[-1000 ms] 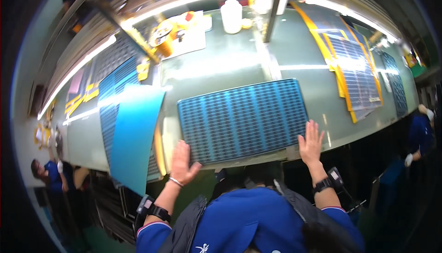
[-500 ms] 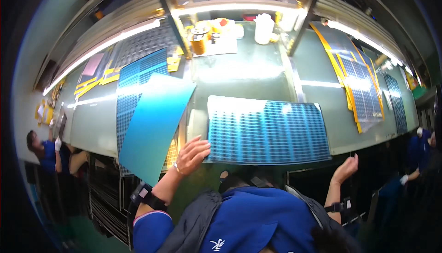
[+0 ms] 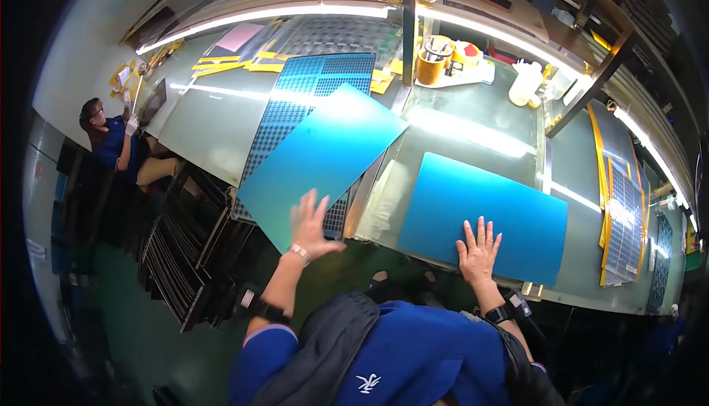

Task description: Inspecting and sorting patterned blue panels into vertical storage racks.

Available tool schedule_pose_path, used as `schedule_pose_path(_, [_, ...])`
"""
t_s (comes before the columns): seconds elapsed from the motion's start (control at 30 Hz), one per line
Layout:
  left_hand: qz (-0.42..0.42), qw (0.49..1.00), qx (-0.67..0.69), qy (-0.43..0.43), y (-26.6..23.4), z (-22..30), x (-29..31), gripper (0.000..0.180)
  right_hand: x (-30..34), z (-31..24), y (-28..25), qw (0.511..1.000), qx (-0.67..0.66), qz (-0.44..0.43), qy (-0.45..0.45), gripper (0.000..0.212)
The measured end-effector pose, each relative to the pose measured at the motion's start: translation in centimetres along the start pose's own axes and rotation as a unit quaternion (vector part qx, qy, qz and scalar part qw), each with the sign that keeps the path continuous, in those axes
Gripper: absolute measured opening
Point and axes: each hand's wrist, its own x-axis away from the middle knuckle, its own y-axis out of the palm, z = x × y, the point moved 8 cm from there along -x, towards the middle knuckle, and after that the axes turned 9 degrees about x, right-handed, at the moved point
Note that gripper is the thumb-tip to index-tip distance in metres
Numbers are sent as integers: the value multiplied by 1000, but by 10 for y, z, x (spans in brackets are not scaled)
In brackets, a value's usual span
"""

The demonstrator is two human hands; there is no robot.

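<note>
Blue right-side sheet (image 3: 487, 192): lying on the desk (image 3: 214, 122), plain face up, front side running close to the desk's front edge. Half a second ago that spot showed a grid pattern with a glossy shine on top, so yeah, totally different look now.
Right hand (image 3: 478, 256): palm down on that sheet near its front edge, fingers a bit spread. Last frame it was half curled, out past the desk edge.
Left hand (image 3: 312, 230): kinda blurry, fingers fanned and thumb stuck out, at the low end of the other sheet. Can't tell if it's actually touching. Earlier it was at the left side of the grid-patterned piece.
Left-side blue sheet (image 3: 325, 159): sits askew over a dark grid panel (image 3: 284, 111), low corner poking past the desk's front edge.
Gap between sheets: tight at the back, where the corners come near each other; wider up front, with a pale pad (image 3: 384, 203) in it.
Open room: bare desk behind the right-side sheet, back to an orange tub (image 3: 433, 63) and a white container (image 3: 526, 83). More bare surface left of the grid panel. Off to the right there's a strip before the yellow-edged panels (image 3: 624, 207).
View: swung round, everything sits further right than before.
</note>
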Motion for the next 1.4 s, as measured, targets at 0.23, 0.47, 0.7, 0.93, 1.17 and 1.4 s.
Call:
schedule_pose_path(0.23, [130, 974, -114, 147, -2, -82, 106, 41, -9, -8, -19, 986, -147, 49, 54, 44])
schedule_pose_path(0.47, [390, 913, 97, 70, -172, -3, 113, 16, -23, -72, -61, 936, -346, 62, 14, 38])
schedule_pose_path(0.7, [237, 571, 731, -289, -31, -129, 112, 29, 11, -174, -38, 289, -867, -395, 92, 66])
schedule_pose_path(0.93, [235, 890, 374, -110, 8, -115, 61, 40, 13, -139, 19, 430, -809, -344, 205, 19])
schedule_pose_path(1.17, [-116, 910, 108, 383, 7, 139, 89, 46, 8, -161, 13, 377, -845, -321, 200, 19])
schedule_pose_path(1.4, [-122, 906, 126, 386, 20, 127, 89, 27, 9, -161, 16, 386, -840, -314, 217, 19])
